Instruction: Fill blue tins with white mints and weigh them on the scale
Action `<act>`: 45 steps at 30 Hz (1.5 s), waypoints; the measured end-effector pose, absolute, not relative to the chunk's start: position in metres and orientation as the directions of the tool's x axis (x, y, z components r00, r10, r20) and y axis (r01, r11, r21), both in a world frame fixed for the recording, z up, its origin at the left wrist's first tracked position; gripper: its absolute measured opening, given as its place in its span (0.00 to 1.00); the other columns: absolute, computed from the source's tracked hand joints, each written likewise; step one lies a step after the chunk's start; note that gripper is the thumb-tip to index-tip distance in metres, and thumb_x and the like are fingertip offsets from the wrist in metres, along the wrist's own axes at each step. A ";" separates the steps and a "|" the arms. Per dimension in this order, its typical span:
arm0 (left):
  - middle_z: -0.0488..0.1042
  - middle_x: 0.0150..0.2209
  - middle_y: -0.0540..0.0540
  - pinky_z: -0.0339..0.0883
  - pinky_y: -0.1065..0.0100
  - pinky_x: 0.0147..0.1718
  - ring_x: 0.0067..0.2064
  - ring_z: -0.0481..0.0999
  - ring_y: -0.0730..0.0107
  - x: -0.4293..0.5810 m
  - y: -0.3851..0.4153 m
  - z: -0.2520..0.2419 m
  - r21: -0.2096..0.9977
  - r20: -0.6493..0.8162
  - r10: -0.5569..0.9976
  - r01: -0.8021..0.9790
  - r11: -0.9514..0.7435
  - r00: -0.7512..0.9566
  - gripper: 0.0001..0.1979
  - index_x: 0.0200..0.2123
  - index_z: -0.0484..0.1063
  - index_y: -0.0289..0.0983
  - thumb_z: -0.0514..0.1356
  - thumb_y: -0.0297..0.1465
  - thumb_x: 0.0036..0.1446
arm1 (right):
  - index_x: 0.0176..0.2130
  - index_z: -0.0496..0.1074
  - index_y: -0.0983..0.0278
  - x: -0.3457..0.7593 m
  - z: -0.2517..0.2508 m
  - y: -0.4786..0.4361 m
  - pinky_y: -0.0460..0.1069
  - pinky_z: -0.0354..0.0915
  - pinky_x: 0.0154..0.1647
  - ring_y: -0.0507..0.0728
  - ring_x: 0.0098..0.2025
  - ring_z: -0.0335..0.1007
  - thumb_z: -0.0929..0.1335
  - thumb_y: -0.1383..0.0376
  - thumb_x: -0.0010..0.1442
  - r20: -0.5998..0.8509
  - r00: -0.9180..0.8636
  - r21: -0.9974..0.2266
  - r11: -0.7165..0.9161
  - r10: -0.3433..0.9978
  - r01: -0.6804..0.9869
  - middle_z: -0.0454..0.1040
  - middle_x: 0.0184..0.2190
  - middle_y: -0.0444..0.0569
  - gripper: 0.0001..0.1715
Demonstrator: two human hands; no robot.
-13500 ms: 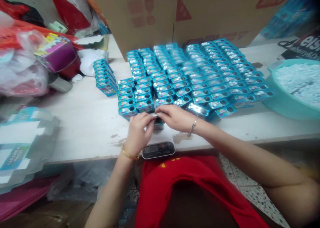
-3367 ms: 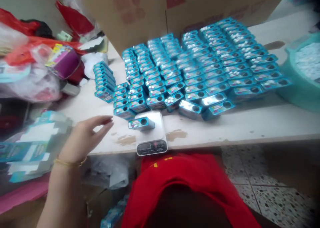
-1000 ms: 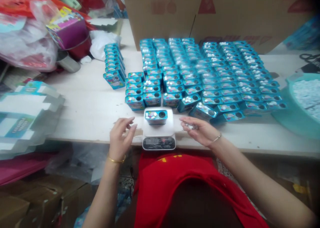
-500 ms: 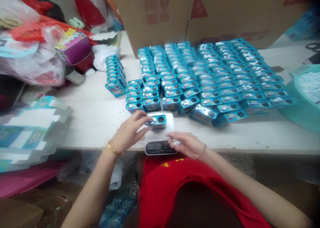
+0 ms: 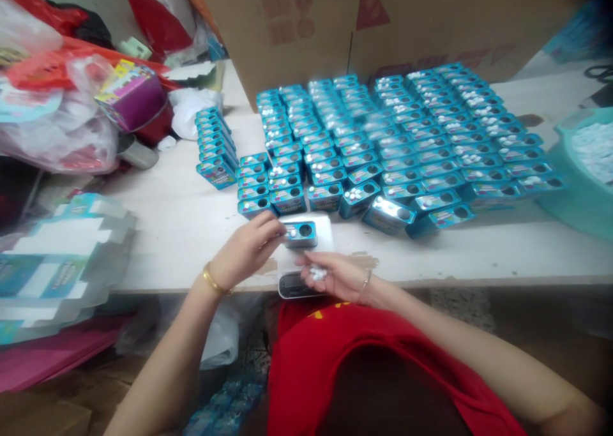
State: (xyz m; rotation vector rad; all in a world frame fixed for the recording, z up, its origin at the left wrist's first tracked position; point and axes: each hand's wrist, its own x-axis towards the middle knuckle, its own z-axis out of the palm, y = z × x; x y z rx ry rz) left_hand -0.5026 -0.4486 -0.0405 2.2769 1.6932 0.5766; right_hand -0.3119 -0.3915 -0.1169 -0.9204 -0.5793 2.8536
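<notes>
Small blue box [image 5: 302,241] stands upright on the white platform of a scale [image 5: 325,233], close to the front edge of the bench [image 5: 167,235]. Top face long and narrow, rounded at the corners, bright blue rim; dark round patch toward its right end, a few loose white pieces [image 5: 293,233] toward its left. Front side in shade; print too blurred to read. Left hand [image 5: 251,248] at the left end of the top, fingers drawn narrow, tips beside the loose pieces; cannot tell whether they grip one. Right hand [image 5: 338,276] just in front of the box, over the scale's dark panel, fingers curled around a cluster of white pellets [image 5: 318,272]. Beyond, rows of similar blue boxes [image 5: 421,142], many topped with white pieces.
</notes>
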 end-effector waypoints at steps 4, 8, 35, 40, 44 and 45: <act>0.69 0.39 0.44 0.67 0.69 0.37 0.39 0.70 0.70 -0.476 -0.459 -0.033 0.507 0.156 0.937 0.789 -0.347 0.312 0.05 0.41 0.68 0.36 0.54 0.29 0.63 | 0.39 0.72 0.70 -0.319 -0.123 -0.400 0.42 0.71 0.26 0.49 0.26 0.71 0.63 0.63 0.65 -0.430 -0.881 -0.253 -0.963 0.198 -0.093 0.73 0.27 0.48 0.12; 0.71 0.42 0.43 0.68 0.68 0.38 0.41 0.72 0.69 -0.470 -0.460 -0.030 0.494 0.293 0.939 0.813 -0.308 0.178 0.09 0.46 0.69 0.36 0.56 0.29 0.62 | 0.38 0.71 0.69 -0.309 -0.121 -0.401 0.39 0.62 0.15 0.47 0.22 0.67 0.65 0.65 0.63 -0.471 -0.864 -0.233 -0.970 0.179 -0.074 0.72 0.26 0.47 0.09; 0.74 0.32 0.49 0.54 0.60 0.43 0.37 0.70 0.66 -0.489 -0.438 -0.053 0.364 0.175 0.985 0.929 -0.070 0.006 0.07 0.32 0.70 0.38 0.57 0.34 0.61 | 0.34 0.74 0.70 -0.263 -0.129 -0.388 0.37 0.47 0.09 0.44 0.17 0.57 0.69 0.68 0.56 -0.601 -0.691 -0.440 -0.888 0.401 -0.132 0.69 0.22 0.45 0.06; 0.74 0.34 0.48 0.58 0.61 0.41 0.38 0.71 0.66 -0.461 -0.441 -0.041 0.457 0.250 0.966 0.871 -0.179 0.067 0.07 0.34 0.70 0.38 0.56 0.33 0.62 | 0.35 0.73 0.70 -0.271 -0.124 -0.389 0.37 0.48 0.09 0.44 0.17 0.59 0.66 0.61 0.62 -0.581 -0.755 -0.369 -0.925 0.304 -0.088 0.69 0.23 0.45 0.13; 0.74 0.44 0.44 0.61 0.59 0.45 0.46 0.72 0.63 -0.443 -0.444 -0.032 0.446 0.282 0.936 0.835 -0.322 0.210 0.12 0.48 0.70 0.39 0.57 0.35 0.62 | 0.33 0.72 0.69 -0.277 -0.117 -0.391 0.38 0.49 0.09 0.45 0.17 0.59 0.64 0.56 0.63 -0.510 -0.820 -0.335 -0.938 0.260 -0.089 0.70 0.23 0.46 0.18; 0.74 0.44 0.44 0.62 0.59 0.45 0.46 0.72 0.63 -0.445 -0.444 -0.031 0.442 0.322 0.931 0.843 -0.308 0.172 0.13 0.49 0.69 0.40 0.57 0.35 0.62 | 0.34 0.72 0.69 -0.276 -0.116 -0.390 0.38 0.48 0.09 0.44 0.16 0.58 0.65 0.58 0.63 -0.512 -0.817 -0.338 -0.936 0.267 -0.094 0.70 0.23 0.45 0.16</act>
